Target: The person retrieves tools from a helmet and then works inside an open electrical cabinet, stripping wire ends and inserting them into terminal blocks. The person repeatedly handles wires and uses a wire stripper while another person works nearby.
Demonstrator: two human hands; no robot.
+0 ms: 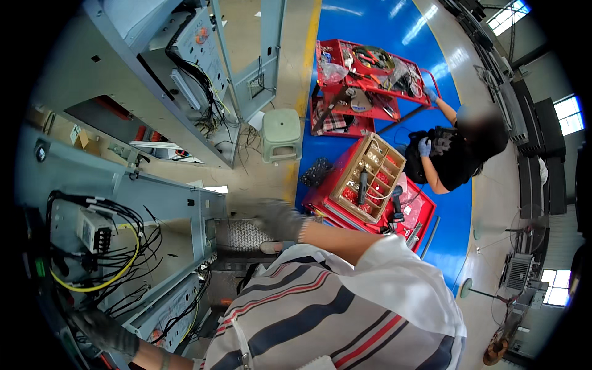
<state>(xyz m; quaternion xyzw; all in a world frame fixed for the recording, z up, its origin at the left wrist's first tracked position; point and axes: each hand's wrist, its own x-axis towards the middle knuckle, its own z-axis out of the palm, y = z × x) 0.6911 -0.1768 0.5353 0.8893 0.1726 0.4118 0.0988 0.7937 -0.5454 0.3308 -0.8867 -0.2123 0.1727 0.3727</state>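
My left hand [102, 330], in a dark grey glove, reaches into the lower left beside the edge of an open grey cabinet; its fingers are in shadow and I cannot make out a grip. Above it hang black cables and a yellow-green wire [127, 266], next to a small white device with black terminals [94, 229] on the cabinet door [179, 206]. My right hand [277, 219], in a grey glove, is stretched out over the floor in front of me, smeared by motion. Nothing can be made out in it.
A red tool cart [320, 200] to the right carries a wooden compartment box [374, 216] and a cordless drill [396, 203]. Beyond are a second red cart [376, 111], a person in black [447, 154] with gloved hands, a green plastic stool [281, 132] and another open cabinet [154, 105].
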